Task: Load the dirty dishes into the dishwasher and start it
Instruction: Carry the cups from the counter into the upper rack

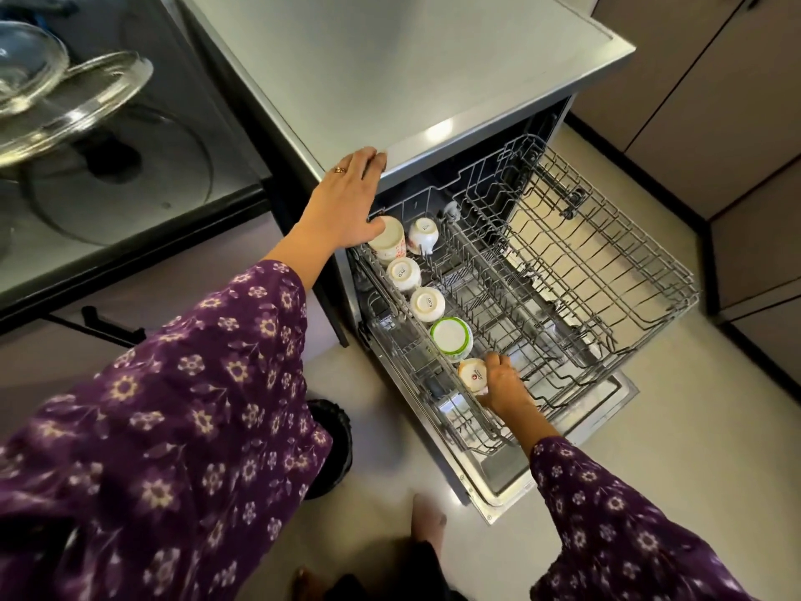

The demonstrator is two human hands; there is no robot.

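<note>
As the small white cup (pixel 471 376) belongs at the near end of the row of upturned cups (pixel 427 303) in the upper rack (pixel 615 262), my right hand (pixel 505 386) curls round it to seat it, while my left hand (pixel 346 197) rests straight-fingered on the dishwasher (pixel 433 80) top, steadying my lean.
</note>
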